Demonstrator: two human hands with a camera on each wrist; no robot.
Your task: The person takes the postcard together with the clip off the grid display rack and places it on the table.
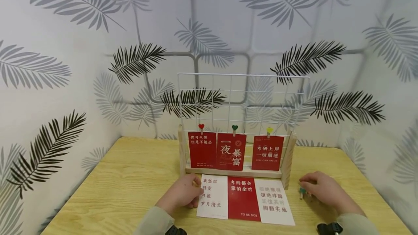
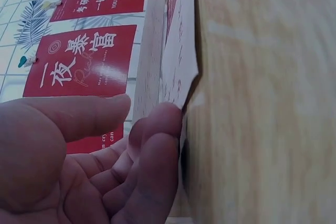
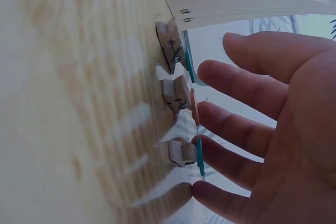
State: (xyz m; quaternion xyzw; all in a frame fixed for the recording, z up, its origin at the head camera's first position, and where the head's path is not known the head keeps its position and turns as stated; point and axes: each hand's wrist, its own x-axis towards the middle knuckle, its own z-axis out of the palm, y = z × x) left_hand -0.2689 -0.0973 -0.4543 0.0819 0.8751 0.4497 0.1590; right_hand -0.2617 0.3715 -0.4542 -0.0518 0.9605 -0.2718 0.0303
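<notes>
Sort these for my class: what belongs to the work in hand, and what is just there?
Likely part of the work:
wire rack
three hung cards
their heart clips
three loose cards
three loose clips

Just there:
wooden table
leaf-patterned wall
black wrist devices

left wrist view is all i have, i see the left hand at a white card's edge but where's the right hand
Observer: The right hand is over the table, to the right of the grid rack's right wooden support.

Operator: anything near it

Observer: Yes, three wooden clothespins in a row by its fingertips, two with teal tops and one with an orange top; I can't tell whether the fingers touch them.

Operator: ok and how many cards lie flat on the table

Observer: Three, side by side: a left white card, a red card and a right white card.
</notes>
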